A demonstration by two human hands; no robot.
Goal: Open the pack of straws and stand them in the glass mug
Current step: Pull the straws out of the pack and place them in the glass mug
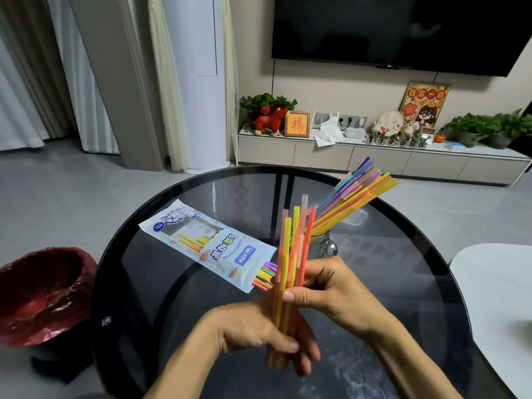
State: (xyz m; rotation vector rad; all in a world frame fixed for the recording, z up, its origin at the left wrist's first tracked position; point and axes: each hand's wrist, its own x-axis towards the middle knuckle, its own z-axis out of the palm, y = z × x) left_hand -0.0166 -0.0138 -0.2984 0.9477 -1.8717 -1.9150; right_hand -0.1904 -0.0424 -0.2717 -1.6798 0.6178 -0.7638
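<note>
Two bare hands meet over a round dark glass desk (161,283), with a red-lined bin (43,295) on the floor at far left. Next along, the straw pack (207,244) lies flat on the desk — pale blue-white with printed characters, its torn end open and purple, yellow and orange straw tips poking out. The left hand (259,329) curls its fingers (308,352) round the lower part of a loose bundle of straws (290,254) in orange, yellow and pink, held nearly upright. The right hand (331,289) wraps the same bundle higher up, thumb across the front. Just behind stands the glass mug (324,244), partly hidden — from it a fan of straws (354,191), purple, yellow, green and orange, leans to the right.
</note>
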